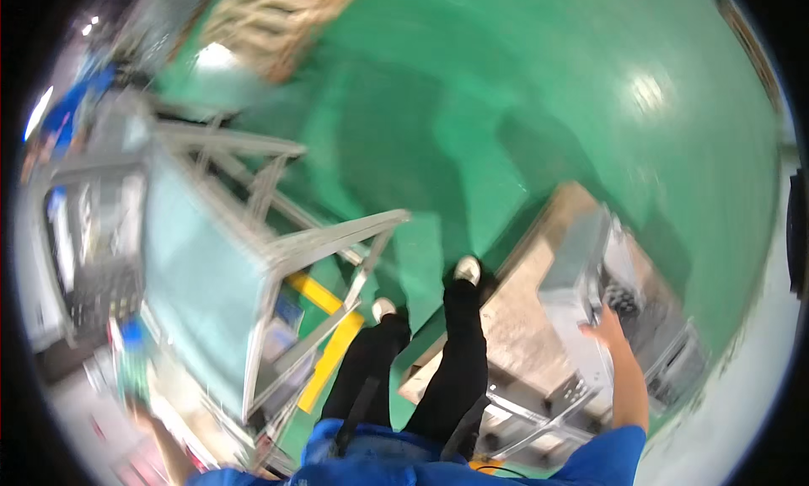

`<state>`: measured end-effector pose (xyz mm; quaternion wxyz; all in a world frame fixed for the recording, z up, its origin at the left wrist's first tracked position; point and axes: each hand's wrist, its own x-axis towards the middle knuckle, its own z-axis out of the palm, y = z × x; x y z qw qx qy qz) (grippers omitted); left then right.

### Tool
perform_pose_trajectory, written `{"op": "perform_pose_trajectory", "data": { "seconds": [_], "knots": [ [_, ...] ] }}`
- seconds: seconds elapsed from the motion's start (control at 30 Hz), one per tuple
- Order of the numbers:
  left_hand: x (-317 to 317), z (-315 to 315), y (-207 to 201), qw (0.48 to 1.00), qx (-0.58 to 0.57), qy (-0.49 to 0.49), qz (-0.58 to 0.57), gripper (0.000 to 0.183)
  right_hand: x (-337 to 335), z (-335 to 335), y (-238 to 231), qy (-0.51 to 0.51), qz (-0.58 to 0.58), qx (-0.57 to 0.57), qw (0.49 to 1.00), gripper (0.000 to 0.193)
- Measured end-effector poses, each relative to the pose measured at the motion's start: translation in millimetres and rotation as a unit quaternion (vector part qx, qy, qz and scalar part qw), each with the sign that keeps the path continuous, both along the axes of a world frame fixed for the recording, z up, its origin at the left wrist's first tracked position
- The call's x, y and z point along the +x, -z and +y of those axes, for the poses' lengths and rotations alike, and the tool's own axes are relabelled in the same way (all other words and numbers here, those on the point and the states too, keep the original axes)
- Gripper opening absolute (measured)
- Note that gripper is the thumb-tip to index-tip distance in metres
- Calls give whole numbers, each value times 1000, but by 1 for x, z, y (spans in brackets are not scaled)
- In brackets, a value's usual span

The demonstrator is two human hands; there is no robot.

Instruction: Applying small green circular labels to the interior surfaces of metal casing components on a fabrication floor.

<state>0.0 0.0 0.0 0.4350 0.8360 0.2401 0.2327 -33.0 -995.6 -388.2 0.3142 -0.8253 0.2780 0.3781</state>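
My right hand (pixel 605 327) reaches over grey metal parts on the right, its thumb and fingers apart. It is at the edge of a box-like sheet-metal part (pixel 575 263); whether it touches the metal I cannot tell. Beside it lie a dark, round cluster (pixel 622 299) and a grey metal housing (pixel 674 364). My left hand (pixel 145 414) is at the lower left, blurred, near a cluttered work surface with a green and blue item (pixel 132 359). Its fingers are smeared, so whether it holds anything does not show.
The metal parts rest on a wooden pallet (pixel 514 313) close to my right foot. A grey-framed table (pixel 202 275) with a pale green top stands on my left, with a yellow bar (pixel 324 368) low beside it. Another pallet (pixel 270 22) lies far off on the green floor (pixel 421 81).
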Motion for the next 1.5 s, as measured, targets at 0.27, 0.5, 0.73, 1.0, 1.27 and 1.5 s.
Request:
{"op": "perform_pose_trajectory", "data": {
  "seconds": [0.27,0.5,0.73,1.0,1.27,1.5],
  "knots": [
    [-95,-120,-10,931,-113,-247,-243,23,96,232,-373,-164,-264,235,921,74],
    [-208,-152,-89,881,-39,-289,-372,12,115,466,-499,-560,-287,163,760,64],
    [-224,-192,-111,885,-81,-244,-388,8,126,629,-416,-786,-351,92,501,51],
    [-142,-201,-81,952,-213,-143,-167,12,130,686,-388,-813,-286,106,496,39],
    [-27,-204,-20,948,-285,-2,-141,9,176,674,-476,-552,-457,376,587,21],
    [56,-187,4,962,-267,-39,-38,7,254,702,-411,-497,-178,454,718,11]
  ]
}}
